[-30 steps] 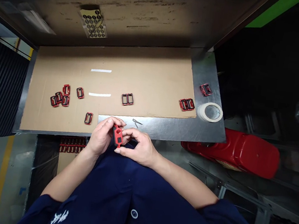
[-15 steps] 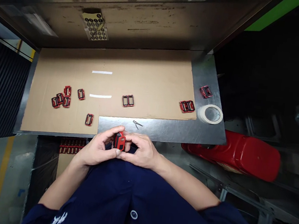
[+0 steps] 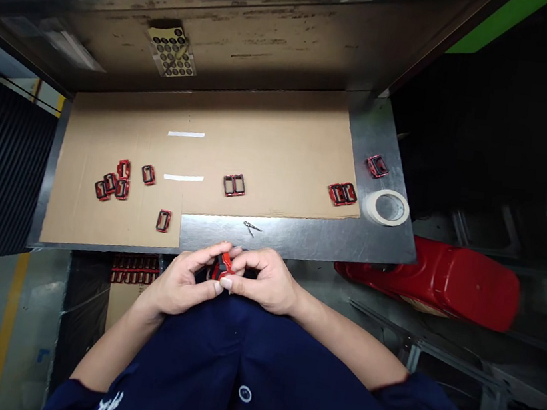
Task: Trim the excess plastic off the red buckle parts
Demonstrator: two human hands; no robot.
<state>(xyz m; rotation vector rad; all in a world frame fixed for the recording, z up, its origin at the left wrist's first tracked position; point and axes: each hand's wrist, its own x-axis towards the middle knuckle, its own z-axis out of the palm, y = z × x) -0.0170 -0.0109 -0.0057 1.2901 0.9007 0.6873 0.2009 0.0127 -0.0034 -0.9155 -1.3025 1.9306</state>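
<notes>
Both hands meet over my lap, just below the front edge of the metal bench (image 3: 309, 237). My left hand (image 3: 183, 280) and my right hand (image 3: 263, 281) are closed together around a small red and black plastic part (image 3: 221, 269), which is mostly hidden by the fingers. Small metal tweezers (image 3: 251, 227) lie on the bench just above my hands. One red frame part (image 3: 163, 220) lies on the cardboard sheet (image 3: 272, 137) to the upper left of my left hand.
A cluster of red frames (image 3: 112, 182) lies at the left of the cardboard, a dark pair (image 3: 233, 185) in the middle, another pair (image 3: 342, 193) at the right. A tape roll (image 3: 387, 207) and a lone frame (image 3: 377, 166) sit on bare metal. A red container (image 3: 439, 281) lies below right.
The red part was held upright with its face showing; now it is turned and enclosed between both hands, which have drawn closer together.
</notes>
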